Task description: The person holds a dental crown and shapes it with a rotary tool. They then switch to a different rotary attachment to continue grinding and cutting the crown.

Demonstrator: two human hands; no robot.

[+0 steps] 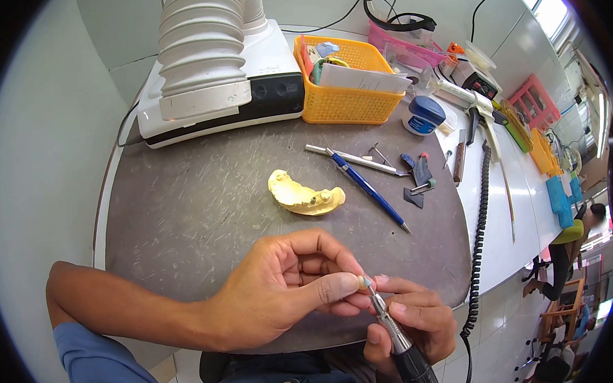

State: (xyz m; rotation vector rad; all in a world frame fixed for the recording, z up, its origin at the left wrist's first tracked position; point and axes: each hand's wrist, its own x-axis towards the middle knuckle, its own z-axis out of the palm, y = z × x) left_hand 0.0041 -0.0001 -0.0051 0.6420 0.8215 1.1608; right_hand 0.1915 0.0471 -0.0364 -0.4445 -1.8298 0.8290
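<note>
My left hand (290,281) pinches a small cream-coloured piece (362,282) between thumb and fingertips. My right hand (418,318) is wrapped round a rotary handpiece (392,327), silver at the front and black at the back. Its small bluish tip (367,281) is at the cream piece; whether they touch is hard to tell. Beyond my hands, a yellow dental cast (307,197) lies on the grey-brown mat (183,197). To the right of the cast are a blue mechanical pencil (368,191) and a silver tool (353,158).
A white machine with a ribbed hose (201,49) stands at the back left. Beside it are a yellow basket (354,106) and a blue-lidded jar (423,115). Dark scraps (422,169) lie at the mat's right, near a coiled black cable (480,232). A person (570,248) sits far right.
</note>
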